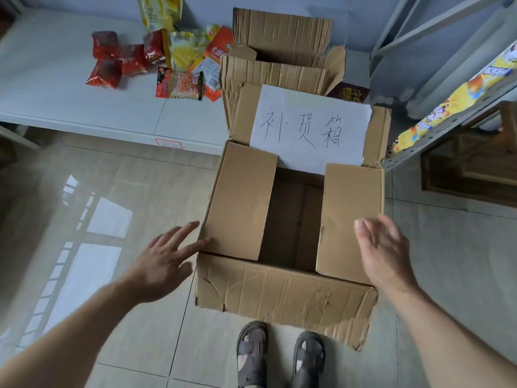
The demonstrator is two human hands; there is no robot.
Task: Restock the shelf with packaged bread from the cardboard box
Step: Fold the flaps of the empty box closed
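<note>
A cardboard box stands on the tiled floor in front of me, its flaps open, a white handwritten paper label on the far flap. The gap between the side flaps shows only the bare brown bottom. My left hand reaches with straight spread fingers to the left side flap, fingertips touching its near corner. My right hand hovers flat over the outer edge of the right side flap, holding nothing. A metal shelf at the right carries yellow packaged goods.
A second, crumpled cardboard box stands behind the first. Several red, orange and yellow snack packets lie on a low white surface at the back left. My sandalled feet stand just before the box. A wooden crate sits under the shelf.
</note>
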